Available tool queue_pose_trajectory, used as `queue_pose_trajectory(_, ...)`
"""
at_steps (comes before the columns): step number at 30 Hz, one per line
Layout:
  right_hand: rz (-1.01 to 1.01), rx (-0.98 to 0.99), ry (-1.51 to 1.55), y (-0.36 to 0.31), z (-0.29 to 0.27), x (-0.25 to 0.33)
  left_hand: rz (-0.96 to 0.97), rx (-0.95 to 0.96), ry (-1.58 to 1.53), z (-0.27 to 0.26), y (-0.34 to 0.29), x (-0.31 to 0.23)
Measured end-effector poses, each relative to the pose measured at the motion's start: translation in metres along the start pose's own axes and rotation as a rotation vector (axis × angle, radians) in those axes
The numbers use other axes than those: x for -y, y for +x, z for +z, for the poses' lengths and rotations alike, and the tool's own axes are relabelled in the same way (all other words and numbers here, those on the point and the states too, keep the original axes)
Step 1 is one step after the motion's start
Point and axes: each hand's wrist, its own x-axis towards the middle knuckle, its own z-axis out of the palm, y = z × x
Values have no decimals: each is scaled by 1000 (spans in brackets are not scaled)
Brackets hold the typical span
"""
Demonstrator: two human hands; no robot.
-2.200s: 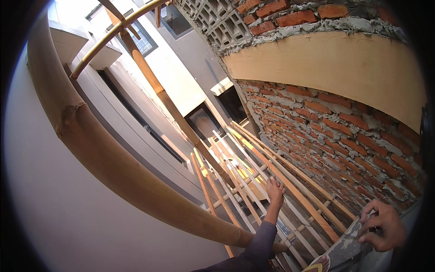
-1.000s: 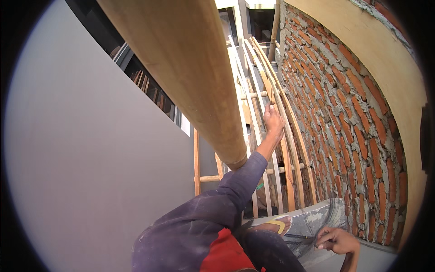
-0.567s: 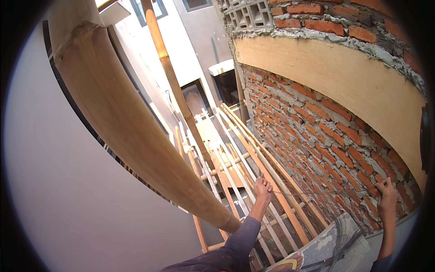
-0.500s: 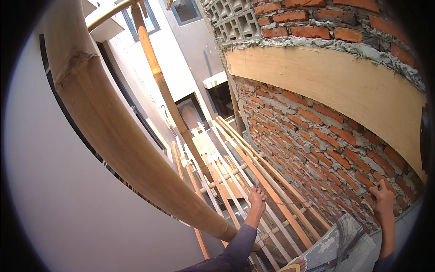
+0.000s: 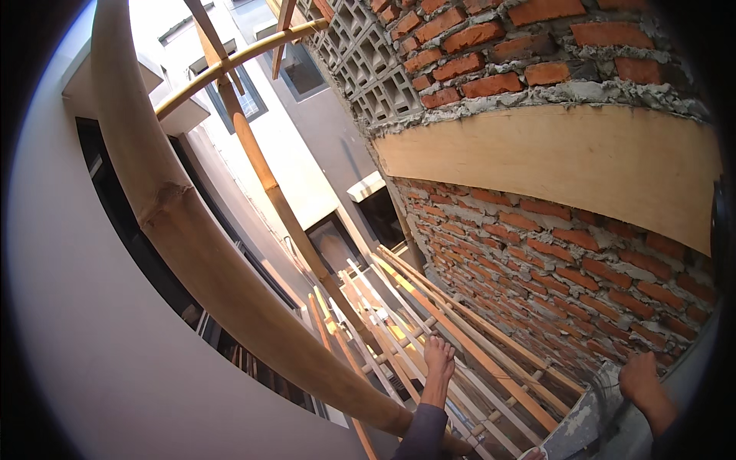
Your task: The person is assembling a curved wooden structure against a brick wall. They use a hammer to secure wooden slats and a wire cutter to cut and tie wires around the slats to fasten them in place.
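Well, left hand (image 5: 439, 357) curls above wooden strips (image 5: 498, 374), right hand (image 5: 641, 376) near brickwork (image 5: 576, 277); whether either grips, I cannot tell.

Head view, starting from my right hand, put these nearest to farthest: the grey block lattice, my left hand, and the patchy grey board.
From your right hand, nearest first:
1. Patchy grey board, close by, low on the right.
2. Left hand, across to the left.
3. Grey block lattice, far off at the top, near the middle.
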Motion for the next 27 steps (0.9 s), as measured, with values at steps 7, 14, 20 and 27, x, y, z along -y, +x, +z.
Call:
queue_pose_trajectory(7,-1331,209,1168,-48,-106,2,198,4,171,15,14,0)
queue_pose_trajectory(14,59,-970,694,16,-109,-60,10,218,-100,28,-29,-4)
queue_pose_trajectory(20,-377,281,84,30,27,30,-9,346,-473,72,-4,-33)
queue_pose_trajectory(27,-1138,388,1863,-45,-92,9,155,-99,-371,3,35,-44)
